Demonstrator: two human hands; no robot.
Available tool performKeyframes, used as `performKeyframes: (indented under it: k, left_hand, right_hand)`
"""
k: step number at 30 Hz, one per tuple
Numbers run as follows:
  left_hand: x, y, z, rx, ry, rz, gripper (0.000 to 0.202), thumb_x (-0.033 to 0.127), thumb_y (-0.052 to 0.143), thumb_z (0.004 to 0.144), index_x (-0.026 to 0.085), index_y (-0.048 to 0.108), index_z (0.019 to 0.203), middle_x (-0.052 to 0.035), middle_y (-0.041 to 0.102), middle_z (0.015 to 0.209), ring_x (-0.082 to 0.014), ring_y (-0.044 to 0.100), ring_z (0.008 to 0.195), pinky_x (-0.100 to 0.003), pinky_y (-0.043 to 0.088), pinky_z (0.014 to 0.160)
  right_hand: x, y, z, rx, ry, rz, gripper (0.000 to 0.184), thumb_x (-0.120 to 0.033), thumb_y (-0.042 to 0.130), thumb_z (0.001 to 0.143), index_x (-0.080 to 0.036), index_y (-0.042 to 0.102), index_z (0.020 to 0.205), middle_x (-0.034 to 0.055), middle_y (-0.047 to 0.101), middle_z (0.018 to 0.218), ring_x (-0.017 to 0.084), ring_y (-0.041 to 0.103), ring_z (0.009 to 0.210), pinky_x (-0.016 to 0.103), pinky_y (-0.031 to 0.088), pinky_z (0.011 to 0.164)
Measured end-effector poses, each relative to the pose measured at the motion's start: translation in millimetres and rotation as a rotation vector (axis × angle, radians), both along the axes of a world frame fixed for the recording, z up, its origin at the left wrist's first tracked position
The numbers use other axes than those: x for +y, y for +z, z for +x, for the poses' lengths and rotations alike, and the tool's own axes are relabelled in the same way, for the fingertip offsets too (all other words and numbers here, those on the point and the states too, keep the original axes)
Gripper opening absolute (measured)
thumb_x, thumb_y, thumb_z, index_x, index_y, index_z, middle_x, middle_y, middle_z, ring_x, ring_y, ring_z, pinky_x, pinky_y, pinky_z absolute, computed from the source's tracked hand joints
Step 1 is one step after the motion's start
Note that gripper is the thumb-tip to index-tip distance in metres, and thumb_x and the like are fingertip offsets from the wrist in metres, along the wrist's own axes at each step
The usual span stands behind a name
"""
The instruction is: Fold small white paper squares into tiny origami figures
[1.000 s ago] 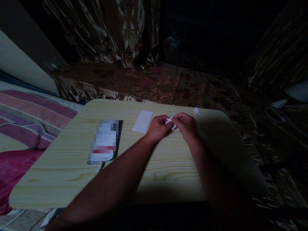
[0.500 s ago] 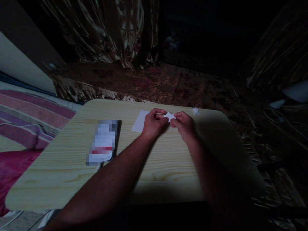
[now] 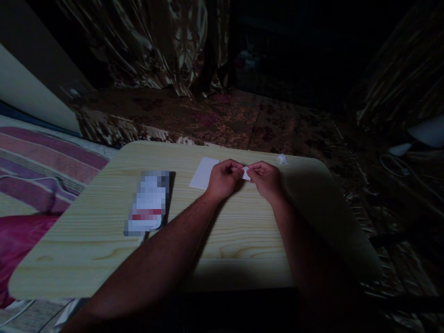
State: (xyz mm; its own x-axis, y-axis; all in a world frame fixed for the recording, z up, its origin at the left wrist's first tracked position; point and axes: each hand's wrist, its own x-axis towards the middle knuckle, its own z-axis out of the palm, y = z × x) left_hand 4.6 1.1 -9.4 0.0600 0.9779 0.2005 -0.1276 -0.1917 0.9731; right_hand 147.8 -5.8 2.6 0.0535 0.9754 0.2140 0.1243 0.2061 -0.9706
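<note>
While the left hand (image 3: 224,179) and right hand (image 3: 267,180) pinch a small white paper piece (image 3: 246,174) between them, over the far half of the table (image 3: 243,231), I'd judge a fold is being shaped. Any further crease would call for an even press from both sides. Leftward, a phone-like object (image 3: 145,201) is pixelated — red band (image 3: 146,214) aside, no brand or writing is legible.
</note>
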Motion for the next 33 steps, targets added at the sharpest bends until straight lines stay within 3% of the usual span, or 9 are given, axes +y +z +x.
performKeyframes:
  k: [17,27,33]
  left_hand:
    - [0.5,4.2,-0.9,-0.092,-0.022,-0.047,0.009,0.020,0.066,0.066,0.016,0.066,0.074,0.0032,0.053,0.054,-0.0074,0.042,0.048,-0.021,0.031,0.048]
    - [-0.5,8.8,-1.3,-0.154,-0.017,-0.078,0.007,0.018,0.064,0.065,0.016,0.066,0.071,0.0023,0.055,0.055,-0.0085,0.045,0.049,-0.022,0.033,0.048]
    - [-5.1,13.3,1.5,-0.151,-0.052,-0.092,0.012,0.023,0.068,0.065,0.016,0.064,0.074,0.0016,0.059,0.058,-0.0092,0.049,0.050,-0.022,0.036,0.049]
  right_hand:
    - [-1.2,4.7,0.7,0.053,0.045,0.018,0.012,-0.023,0.064,0.068,-0.016,0.068,0.078,0.0003,0.067,0.063,0.013,0.062,0.054,0.023,0.050,0.050]
    - [-2.7,5.4,3.6,0.069,0.091,0.014,0.010,-0.023,0.063,0.069,-0.017,0.068,0.076,0.0003,0.067,0.063,0.014,0.064,0.054,0.025,0.051,0.052]
    - [-3.5,6.7,2.9,0.036,0.045,0.003,0.010,-0.025,0.062,0.069,-0.018,0.066,0.075,-0.0012,0.064,0.058,0.014,0.062,0.052,0.025,0.049,0.052]
